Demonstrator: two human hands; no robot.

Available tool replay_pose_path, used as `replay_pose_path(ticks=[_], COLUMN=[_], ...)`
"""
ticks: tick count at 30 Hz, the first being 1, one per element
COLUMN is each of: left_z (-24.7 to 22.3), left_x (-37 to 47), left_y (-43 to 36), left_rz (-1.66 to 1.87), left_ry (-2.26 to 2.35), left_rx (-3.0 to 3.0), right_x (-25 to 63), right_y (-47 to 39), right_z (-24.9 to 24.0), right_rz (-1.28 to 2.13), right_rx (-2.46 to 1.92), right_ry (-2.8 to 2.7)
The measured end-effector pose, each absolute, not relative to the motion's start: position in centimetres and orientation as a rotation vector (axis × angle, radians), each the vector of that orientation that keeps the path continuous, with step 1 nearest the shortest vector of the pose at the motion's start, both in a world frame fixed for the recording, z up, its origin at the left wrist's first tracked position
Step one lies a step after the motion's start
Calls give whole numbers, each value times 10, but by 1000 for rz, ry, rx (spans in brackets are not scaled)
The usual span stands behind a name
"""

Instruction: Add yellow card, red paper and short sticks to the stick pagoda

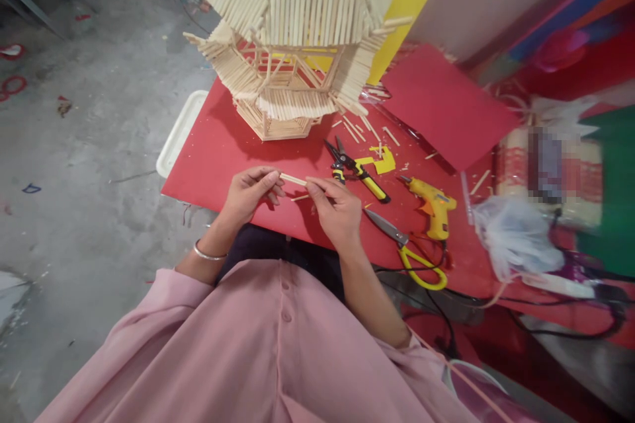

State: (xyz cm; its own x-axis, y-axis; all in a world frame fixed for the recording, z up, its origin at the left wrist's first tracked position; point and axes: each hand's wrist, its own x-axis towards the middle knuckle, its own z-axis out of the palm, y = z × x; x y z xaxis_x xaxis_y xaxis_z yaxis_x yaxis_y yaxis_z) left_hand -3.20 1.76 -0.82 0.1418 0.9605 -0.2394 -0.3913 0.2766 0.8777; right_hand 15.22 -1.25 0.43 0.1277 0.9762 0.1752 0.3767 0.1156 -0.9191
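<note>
My left hand (254, 194) and my right hand (333, 209) pinch the two ends of short, pale wooden sticks (293, 179), which look like two lying side by side. Another stick (299, 197) shows just below, close to my right fingers. Beyond my hands stands a tiered, many-sided model (288, 92) built of thin sticks, with sloping stick roofs and an open frame. Pliers (364, 175) with black and yellow handles lie to the right of my right hand.
On the red table (238, 172), a yellow glue gun (432, 205), yellow-handled scissors (409, 251), loose sticks (353, 129) and yellow scraps (384, 160) lie to the right. Farther right are red card (446, 106), a plastic bag (516, 231) and cables. A white stool (181, 129) stands left.
</note>
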Motion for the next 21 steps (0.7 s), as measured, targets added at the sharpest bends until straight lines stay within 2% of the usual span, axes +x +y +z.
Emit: replay_pose_path(ticks=[21], left_z=[-7], left_x=[-19], left_y=[14], left_rz=[1015], left_ry=[973], left_rx=[634], right_x=[157], right_y=[-15], right_z=[3], right_rz=[806], right_rx=[-1453], right_ry=[-1321])
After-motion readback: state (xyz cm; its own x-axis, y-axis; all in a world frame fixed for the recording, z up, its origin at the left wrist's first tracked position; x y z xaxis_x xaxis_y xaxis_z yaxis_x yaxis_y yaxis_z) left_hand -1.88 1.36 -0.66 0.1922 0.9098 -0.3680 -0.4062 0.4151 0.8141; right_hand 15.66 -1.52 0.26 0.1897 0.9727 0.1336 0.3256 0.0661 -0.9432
